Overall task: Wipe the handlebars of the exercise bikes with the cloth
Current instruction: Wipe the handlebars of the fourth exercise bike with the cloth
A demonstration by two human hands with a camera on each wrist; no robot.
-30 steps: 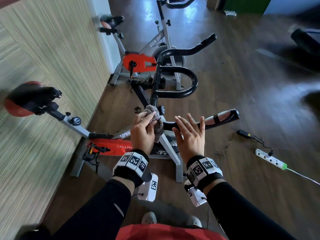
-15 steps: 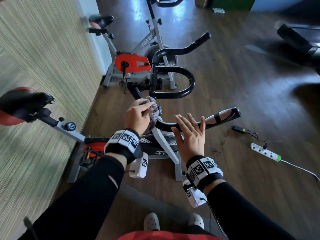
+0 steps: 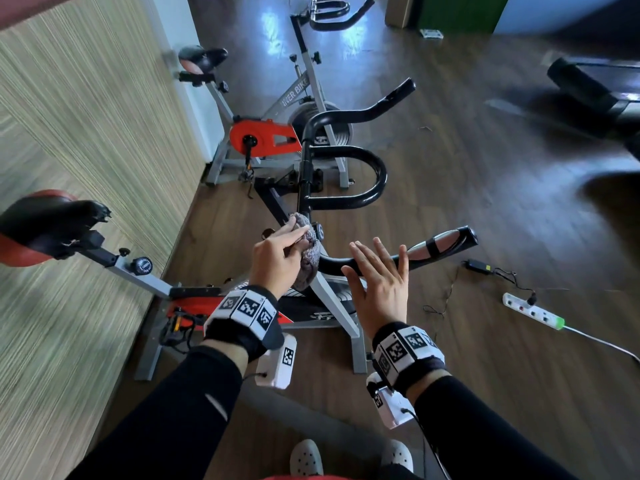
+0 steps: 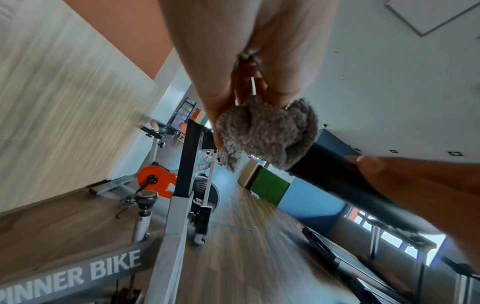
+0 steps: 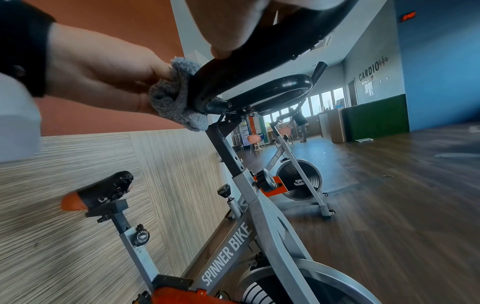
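Observation:
A grey fuzzy cloth (image 3: 308,251) (image 4: 267,135) (image 5: 176,96) is bunched against the near end of the black handlebar (image 3: 346,157) of the closest spin bike. My left hand (image 3: 277,258) grips the cloth and presses it round the bar where the near grip (image 3: 398,258) curves in. My right hand (image 3: 377,275) lies flat, fingers straight and spread, over that near grip; its thumb tip touches the bar (image 5: 259,49) from above. The grip's far end (image 3: 450,242) with silver sensor plates sticks out to the right.
A striped wall panel (image 3: 86,133) runs along the left, close to the bike saddle (image 3: 52,226). A second spin bike (image 3: 277,133) stands behind. On the wood floor to the right lie a power strip (image 3: 533,311), an adapter (image 3: 479,266) and cables. A treadmill (image 3: 595,95) is far right.
My left hand with the cloth has slid up and away along the bar's bend. The right hand has lifted its fingers flatter over the grip. The head view has shifted slightly.

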